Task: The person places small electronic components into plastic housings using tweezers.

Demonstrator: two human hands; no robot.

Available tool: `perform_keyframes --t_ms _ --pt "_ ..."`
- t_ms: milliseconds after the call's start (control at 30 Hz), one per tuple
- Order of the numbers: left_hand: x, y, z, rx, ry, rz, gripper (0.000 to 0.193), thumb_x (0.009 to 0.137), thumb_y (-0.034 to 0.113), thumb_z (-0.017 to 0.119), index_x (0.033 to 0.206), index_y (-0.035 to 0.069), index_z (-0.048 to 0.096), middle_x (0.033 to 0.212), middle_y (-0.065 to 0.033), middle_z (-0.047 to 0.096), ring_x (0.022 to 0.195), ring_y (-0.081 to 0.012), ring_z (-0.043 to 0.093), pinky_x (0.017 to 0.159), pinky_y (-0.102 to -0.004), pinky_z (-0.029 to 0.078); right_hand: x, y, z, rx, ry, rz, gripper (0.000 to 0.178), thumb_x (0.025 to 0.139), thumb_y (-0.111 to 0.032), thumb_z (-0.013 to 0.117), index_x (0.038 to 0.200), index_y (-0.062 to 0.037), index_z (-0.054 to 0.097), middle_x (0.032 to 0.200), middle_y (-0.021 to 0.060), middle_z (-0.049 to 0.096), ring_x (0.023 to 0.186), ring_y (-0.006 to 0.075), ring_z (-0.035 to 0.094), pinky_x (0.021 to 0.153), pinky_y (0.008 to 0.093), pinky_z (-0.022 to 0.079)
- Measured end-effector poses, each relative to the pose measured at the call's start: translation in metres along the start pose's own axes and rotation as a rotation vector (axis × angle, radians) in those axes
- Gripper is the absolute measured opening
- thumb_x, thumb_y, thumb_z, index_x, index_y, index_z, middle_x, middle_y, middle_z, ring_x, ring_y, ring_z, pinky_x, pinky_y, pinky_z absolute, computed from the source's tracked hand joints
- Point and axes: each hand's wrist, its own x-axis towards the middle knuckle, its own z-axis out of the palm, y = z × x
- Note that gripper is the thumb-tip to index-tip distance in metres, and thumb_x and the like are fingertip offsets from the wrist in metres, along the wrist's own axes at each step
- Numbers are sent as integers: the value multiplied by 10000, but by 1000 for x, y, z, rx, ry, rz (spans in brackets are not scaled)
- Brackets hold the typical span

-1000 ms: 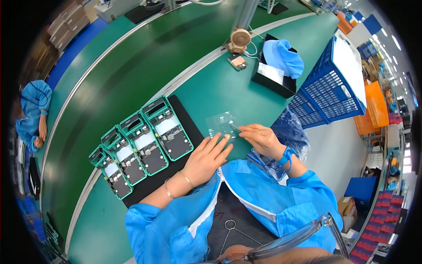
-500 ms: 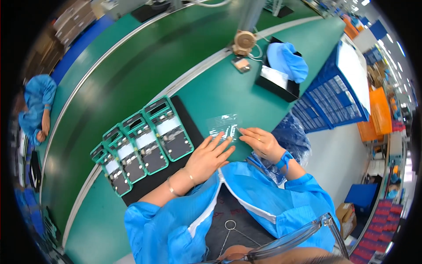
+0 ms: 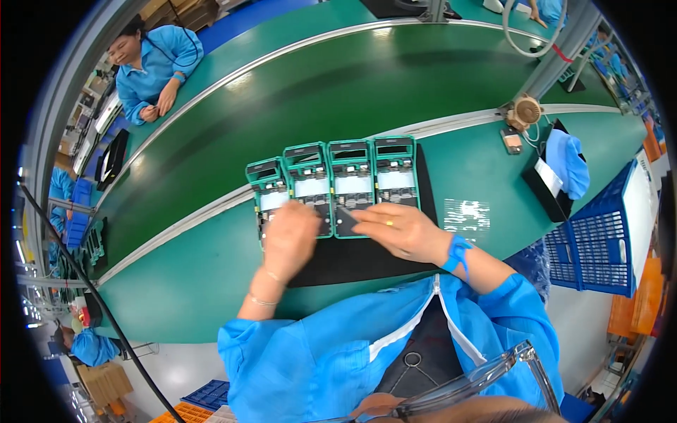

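Note:
Several opened phone bodies in green frames stand in a row on a black mat, their circuit boards and white patches showing. My left hand, smeared by motion, is over the lower part of the leftmost phones, hiding part of them; its fingers are not clear. Over the lower end of the third phone from the left, my right hand has thumb and fingertips pinched together. Whatever is between them is too small to make out. To the right of the mat lies a clear sheet with small white strips, apart from both hands.
At the right of the green bench are a small fan, a black box holding a blue cloth, and a blue crate beside the edge. A co-worker sits across the green belt.
My view has swung left. Both hands have left the clear sheet and come over the row of phones; the right hand's fingertips are now at the third phone.

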Motion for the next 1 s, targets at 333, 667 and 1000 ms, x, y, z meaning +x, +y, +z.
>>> perform_keyframes --t_ms 333,667,1000 --pt "-46 -50 -36 268 -158 -253 243 828 58 632 1066 9 617 1161 -92 618 1121 -319 535 865 -413 478 82 26 119 -21 -59 -148 298 743 -46 630 1035 13 634 1119 192 639 1031 308 617 839 359 541" --pt "-50 -55 -29 224 -135 -231 278 784 2 620 1062 -7 613 1156 -107 616 1094 -319 550 862 -401 488 89 29 133 -158 -122 -132 302 731 -74 633 1011 38 619 1103 196 636 1012 298 617 798 355 550" --pt "-47 -55 -31 236 -196 -260 305 790 4 605 1095 14 588 1239 -111 579 1131 -344 522 892 -420 470 92 29 135 -194 -31 -197 245 743 -75 615 953 52 613 1031 203 644 943 292 620 800 360 530"
